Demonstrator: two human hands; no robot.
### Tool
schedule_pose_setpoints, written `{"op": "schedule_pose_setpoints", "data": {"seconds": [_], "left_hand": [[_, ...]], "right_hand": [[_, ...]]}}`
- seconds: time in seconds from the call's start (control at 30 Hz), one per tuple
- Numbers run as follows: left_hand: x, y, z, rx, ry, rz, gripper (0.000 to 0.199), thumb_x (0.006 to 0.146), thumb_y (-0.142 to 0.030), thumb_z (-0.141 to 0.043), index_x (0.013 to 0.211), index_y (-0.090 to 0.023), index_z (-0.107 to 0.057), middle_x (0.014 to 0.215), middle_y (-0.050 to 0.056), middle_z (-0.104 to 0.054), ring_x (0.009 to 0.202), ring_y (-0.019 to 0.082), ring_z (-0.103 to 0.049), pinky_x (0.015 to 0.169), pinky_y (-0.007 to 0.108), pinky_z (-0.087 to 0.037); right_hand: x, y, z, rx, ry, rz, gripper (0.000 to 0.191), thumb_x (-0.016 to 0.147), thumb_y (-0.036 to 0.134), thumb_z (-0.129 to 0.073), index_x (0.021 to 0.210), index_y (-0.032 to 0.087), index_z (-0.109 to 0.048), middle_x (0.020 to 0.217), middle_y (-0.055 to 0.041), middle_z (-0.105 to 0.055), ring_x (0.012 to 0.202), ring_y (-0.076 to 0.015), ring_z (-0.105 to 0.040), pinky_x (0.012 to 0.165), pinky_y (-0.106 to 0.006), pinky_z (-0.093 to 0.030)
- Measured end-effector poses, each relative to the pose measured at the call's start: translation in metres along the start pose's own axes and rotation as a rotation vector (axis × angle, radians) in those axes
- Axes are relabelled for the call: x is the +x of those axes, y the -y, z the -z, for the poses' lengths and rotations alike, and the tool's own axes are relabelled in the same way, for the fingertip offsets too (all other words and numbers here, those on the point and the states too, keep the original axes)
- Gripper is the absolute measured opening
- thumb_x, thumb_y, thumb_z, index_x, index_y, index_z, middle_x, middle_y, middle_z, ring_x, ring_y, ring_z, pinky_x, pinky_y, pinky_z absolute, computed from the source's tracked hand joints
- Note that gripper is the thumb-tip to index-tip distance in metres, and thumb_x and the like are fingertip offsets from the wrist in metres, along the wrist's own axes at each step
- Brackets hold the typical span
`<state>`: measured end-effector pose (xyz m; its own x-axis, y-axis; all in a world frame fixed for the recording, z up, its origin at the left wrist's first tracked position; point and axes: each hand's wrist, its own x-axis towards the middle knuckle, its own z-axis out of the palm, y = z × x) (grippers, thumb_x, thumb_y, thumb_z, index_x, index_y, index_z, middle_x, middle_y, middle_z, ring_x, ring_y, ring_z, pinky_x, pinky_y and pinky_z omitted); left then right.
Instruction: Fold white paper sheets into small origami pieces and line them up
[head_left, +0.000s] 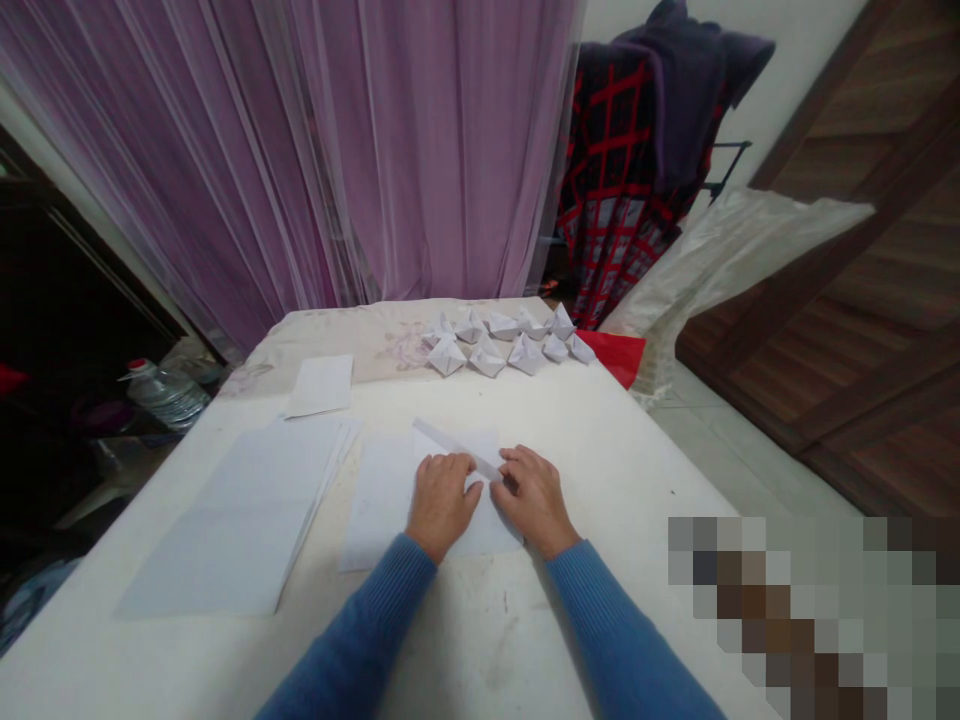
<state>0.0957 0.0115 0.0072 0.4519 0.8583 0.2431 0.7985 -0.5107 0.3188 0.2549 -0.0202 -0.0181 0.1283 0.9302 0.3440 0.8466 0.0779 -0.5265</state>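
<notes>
In the head view a partly folded piece of white paper [442,437] lies at the middle of the table, with a narrow folded strip slanting down to the right. My left hand [442,500] rests on its lower left part, fingers curled and touching the strip. At the strip's right end is my right hand [536,500], its thumb and fingers closed on the paper's edge. Both hands hide part of the folded paper. Beneath them a flat white sheet [367,520] lies on the table.
A stack of large white sheets [225,520] lies at the left, with a smaller paper stack [322,385] behind it. Several folded paper boats [487,355] stand in two rows at the table's [615,450] far right. A water bottle [169,395] is beyond the left edge.
</notes>
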Motion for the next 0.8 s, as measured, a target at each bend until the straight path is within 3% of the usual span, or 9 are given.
{"op": "schedule_pose_setpoints", "data": {"seconds": [0.2,0.4,0.6,0.8], "left_hand": [[-0.006,0.006,0.004,-0.028,0.009,-0.066,0.017,0.084,-0.027,-0.064,0.1,-0.022,-0.058,0.098,0.003,-0.067,0.099,0.023,-0.058,0.101,0.045,-0.034],[-0.01,0.011,0.01,-0.004,-0.027,-0.051,0.021,0.083,-0.026,-0.065,0.103,-0.023,-0.058,0.105,0.003,-0.066,0.104,0.024,-0.057,0.104,0.048,-0.033],[-0.011,0.016,0.009,0.022,-0.062,-0.062,0.026,0.084,-0.023,-0.065,0.11,-0.025,-0.06,0.116,0.005,-0.064,0.111,0.024,-0.054,0.105,0.049,-0.031],[-0.01,0.015,0.011,0.041,-0.076,-0.047,0.021,0.085,-0.023,-0.063,0.106,-0.024,-0.062,0.105,0.004,-0.065,0.102,0.024,-0.056,0.092,0.041,-0.04]], "right_hand": [[-0.001,0.002,0.0,0.005,-0.035,-0.003,0.006,0.073,0.019,-0.058,0.07,0.022,-0.063,0.115,-0.0048,-0.068,0.122,-0.0286,-0.05,0.1,-0.046,-0.034],[0.001,-0.002,0.0,0.024,-0.137,-0.096,0.009,0.073,0.02,-0.057,0.064,0.022,-0.059,0.11,-0.0062,-0.07,0.118,-0.0299,-0.052,0.1,-0.048,-0.035],[0.001,-0.005,-0.003,0.075,-0.176,-0.083,0.009,0.073,0.022,-0.059,0.064,0.023,-0.057,0.105,-0.0056,-0.071,0.114,-0.0277,-0.055,0.102,-0.046,-0.036],[0.002,-0.004,-0.004,0.15,-0.158,-0.064,0.013,0.074,0.026,-0.058,0.061,0.024,-0.055,0.104,-0.0048,-0.072,0.116,-0.0291,-0.055,0.103,-0.049,-0.037]]}}
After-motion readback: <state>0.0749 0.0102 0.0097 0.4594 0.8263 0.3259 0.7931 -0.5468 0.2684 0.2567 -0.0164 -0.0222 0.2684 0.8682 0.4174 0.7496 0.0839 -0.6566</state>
